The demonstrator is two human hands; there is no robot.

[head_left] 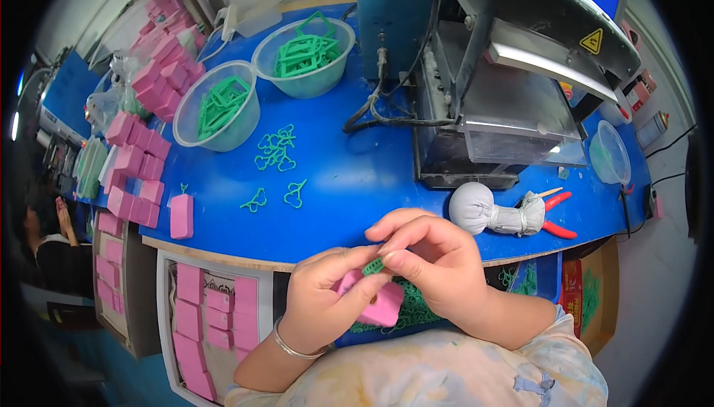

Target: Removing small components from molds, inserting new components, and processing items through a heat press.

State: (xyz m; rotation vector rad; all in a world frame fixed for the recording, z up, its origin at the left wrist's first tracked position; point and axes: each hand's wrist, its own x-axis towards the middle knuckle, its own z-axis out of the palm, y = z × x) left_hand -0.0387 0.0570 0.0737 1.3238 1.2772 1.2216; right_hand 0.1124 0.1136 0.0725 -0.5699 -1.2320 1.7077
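My left hand [321, 288] is closed round a pink block [385, 306] in front of the table's near edge. A small green ridged piece [372, 266] stands out at the block's upper end, between the fingertips of both hands. My right hand [440, 264] has its thumb and forefinger pinched on that green piece. The fingers hide part of the block, and I cannot tell whether the piece is still attached to it. Below my hands is a heap of green looped pieces [416, 304].
Tubs of green frames [256, 113] [343, 46] stand at the back left, near loose green loops [277, 146]. Pink blocks [137, 161] are stacked along the left. A machine [513, 117] fills the right, with a white cloth bundle [471, 208] and red-handled pliers [558, 228] before it.
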